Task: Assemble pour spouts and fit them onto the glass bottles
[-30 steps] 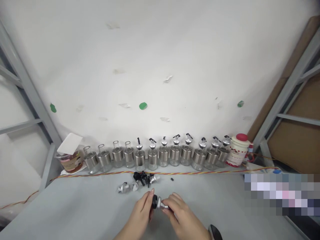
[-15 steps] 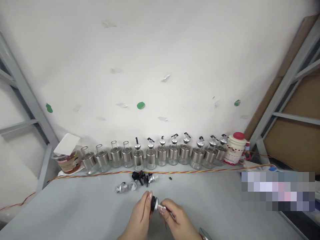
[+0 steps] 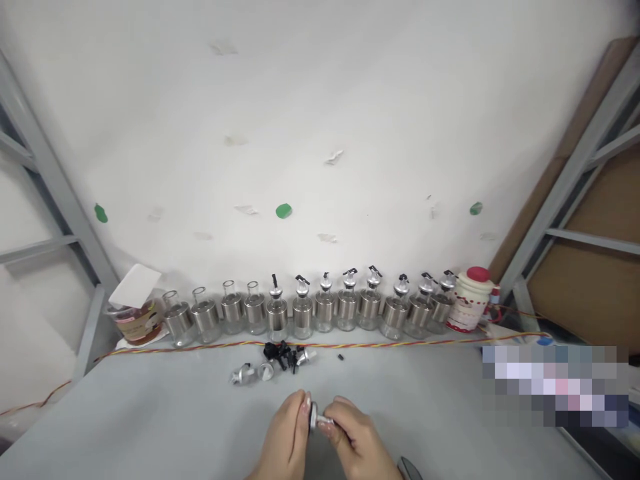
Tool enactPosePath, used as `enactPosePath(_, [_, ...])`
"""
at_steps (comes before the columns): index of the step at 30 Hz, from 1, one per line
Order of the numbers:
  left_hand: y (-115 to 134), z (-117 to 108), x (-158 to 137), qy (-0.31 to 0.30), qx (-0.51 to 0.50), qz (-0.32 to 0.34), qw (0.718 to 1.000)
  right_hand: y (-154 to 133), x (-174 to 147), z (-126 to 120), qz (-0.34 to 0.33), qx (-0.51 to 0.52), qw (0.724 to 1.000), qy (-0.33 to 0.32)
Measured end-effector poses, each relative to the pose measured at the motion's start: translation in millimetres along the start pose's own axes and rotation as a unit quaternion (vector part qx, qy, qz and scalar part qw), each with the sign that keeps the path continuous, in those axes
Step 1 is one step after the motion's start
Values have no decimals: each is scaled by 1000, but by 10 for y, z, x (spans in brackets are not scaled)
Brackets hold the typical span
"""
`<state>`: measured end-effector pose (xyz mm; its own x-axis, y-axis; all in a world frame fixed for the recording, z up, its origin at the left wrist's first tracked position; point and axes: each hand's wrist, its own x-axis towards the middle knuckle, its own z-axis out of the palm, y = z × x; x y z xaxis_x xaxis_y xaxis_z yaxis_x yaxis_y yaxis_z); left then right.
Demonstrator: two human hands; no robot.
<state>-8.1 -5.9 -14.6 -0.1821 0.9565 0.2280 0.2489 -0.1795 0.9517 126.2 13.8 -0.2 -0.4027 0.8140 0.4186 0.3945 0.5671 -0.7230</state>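
Between my hands, low over the near part of the grey table (image 3: 165, 413), is a silver and black pourer top (image 3: 314, 417). My left hand (image 3: 286, 430) grips its black stopper end, which the fingers mostly hide. On the other side, my right hand (image 3: 356, 437) pinches the thin silver spout, fingers closed. Beyond my hands lies a pile of loose black parts (image 3: 280, 353). Silver pourer tops (image 3: 243, 375) lie beside that pile, and one small black piece (image 3: 341, 357) sits apart to the right.
Several open glass bottles (image 3: 205, 317) with metal sleeves line the wall; others, like this capped bottle (image 3: 325, 308), carry pourer tops. A plastic tub (image 3: 135, 325) stands left, a red-lidded cup (image 3: 469, 300) right. A twisted wire (image 3: 220, 345) crosses the table. A dark object (image 3: 409, 468) lies at the near edge.
My left hand has shifted slightly right and now covers more of the black stopper. My right hand keeps its pinch on the spout.
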Motion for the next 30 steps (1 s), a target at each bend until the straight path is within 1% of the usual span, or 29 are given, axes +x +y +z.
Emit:
enactPosePath(2, [46, -1, 9, -21, 21, 18, 999, -14, 3, -16, 5, 9, 1000, -1])
enactPosePath(4, [86, -16, 30, -45, 44, 45, 997, -22, 14, -38, 25, 31, 999, -11])
enactPosePath(6, [110, -44, 59, -55, 66, 78, 993, -21, 38, -54, 59, 88, 993, -45])
enactPosePath(8, [118, -79, 101, -69, 88, 96, 989, -19, 72, -55, 112, 177, 972, -104])
enactPosePath(10, [123, -106, 154, -99, 94, 72, 988, -26, 105, -42, 171, 237, 943, -159])
enactPosePath(11, [127, -111, 182, -117, 83, 39, 989, -33, 118, -35, 189, 232, 940, -166])
enactPosePath(12, [133, -108, 207, -133, 62, -7, 989, -40, 127, -31, 186, 197, 950, -153])
enactPosePath(13, [140, -97, 230, -140, 34, -61, 988, -44, 133, -33, 154, 137, 970, -128])
enactPosePath(14, [146, -79, 248, -133, 4, -116, 984, -42, 135, -40, 92, 57, 989, -96])
enactPosePath(15, [149, -56, 261, -120, -22, -166, 979, -33, 134, -51, 10, -30, 997, -66])
enactPosePath(16, [146, -31, 270, -107, -40, -204, 972, -15, 132, -66, -77, -113, 990, -45])
enactPosePath(17, [135, -7, 274, -95, -50, -232, 967, 9, 129, -81, -154, -181, 971, -36])
enactPosePath(18, [115, 15, 274, -91, -53, -249, 963, 37, 125, -94, -212, -231, 949, -35])
enactPosePath(19, [85, 31, 269, -98, -53, -258, 960, 65, 121, -103, -249, -263, 931, -37])
enactPosePath(20, [46, 40, 258, -106, -42, -254, 960, 91, 117, -106, -268, -279, 921, -36])
enactPosePath(22, [-49, 36, 219, -104, -6, -215, 971, 129, 106, -90, -282, -282, 917, -23])
enactPosePath(24, [-148, 7, 160, -70, 45, -134, 987, 145, 92, -47, -290, -270, 918, 8])
enactPosePath(26, [-225, -30, 95, -42, 76, -71, 994, 151, 72, 15, -293, -255, 920, 50])
enactPosePath(28, [-268, -59, 39, -30, 89, -39, 995, 156, 41, 79, -290, -235, 924, 86])
enactPosePath(30, [-276, -74, 7, -18, 113, 2, 993, 160, -3, 130, -270, -206, 935, 106])
